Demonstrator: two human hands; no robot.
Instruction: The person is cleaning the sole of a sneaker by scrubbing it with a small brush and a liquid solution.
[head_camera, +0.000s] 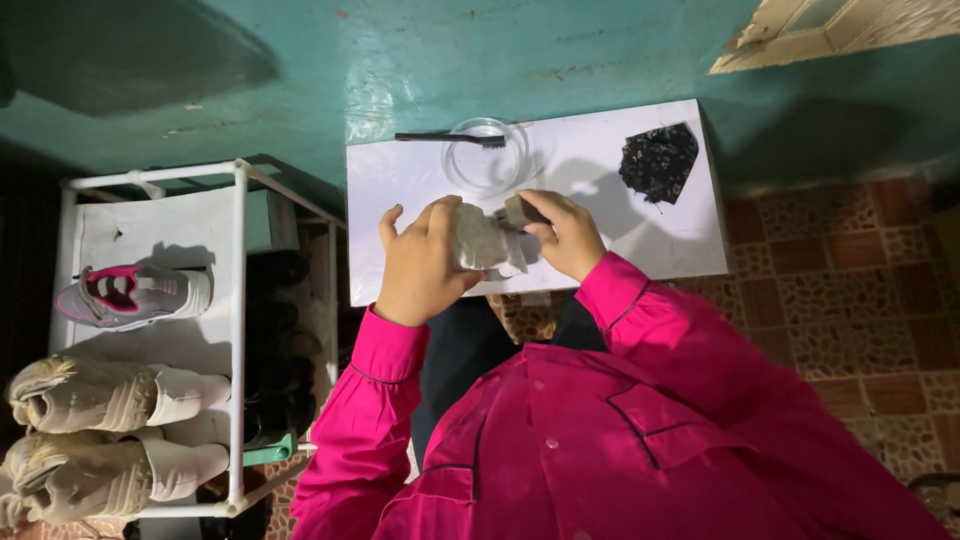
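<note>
Plenty of bare room on the white table (400, 190) along its left edge and near the front-right corner. Back edge is crowded: clear bowl (485, 155) with a black brush (450, 137) across it, dark cloth (658, 160) toward the back-right corner.

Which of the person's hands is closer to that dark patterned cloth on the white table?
The right hand. It holds one end of the grey shoe, with bare table between it and the dark patterned cloth. The left hand grips the shoe's other end, farther away.
</note>
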